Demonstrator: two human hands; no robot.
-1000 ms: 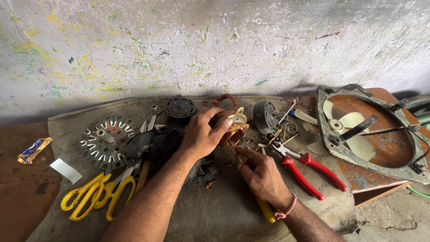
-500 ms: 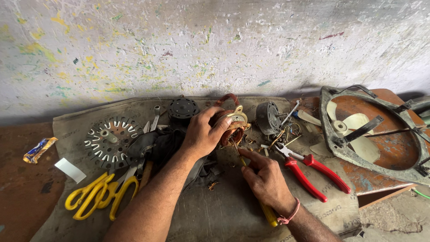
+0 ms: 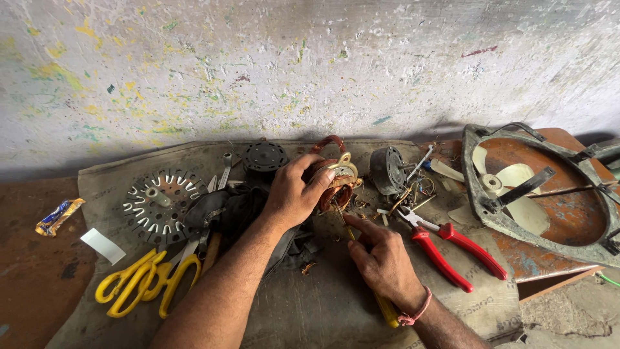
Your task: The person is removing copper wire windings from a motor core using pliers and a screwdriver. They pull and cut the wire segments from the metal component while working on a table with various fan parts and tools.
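My left hand [image 3: 294, 192] grips a copper-wound motor stator [image 3: 334, 183] standing on a brown mat [image 3: 310, 310]. My right hand [image 3: 384, 258] holds a yellow-handled screwdriver [image 3: 385, 309], its thin shaft angled up so the tip meets the lower edge of the stator's winding. A thread band sits on my right wrist. Small bits of copper wire lie on the mat around the stator.
Red-handled pliers [image 3: 445, 249] lie right of my right hand. A grey motor housing [image 3: 387, 169] and loose screws sit behind them. A fan frame with pale blades [image 3: 536, 187] fills the right. Yellow scissors [image 3: 145, 284], a slotted round cover [image 3: 158, 203], a black cap [image 3: 265, 156] and black cloth [image 3: 232, 207] lie left.
My right hand has slid slightly toward the stator with the screwdriver tip now against the winding. The left hand keeps its grip. The view has shifted a little.
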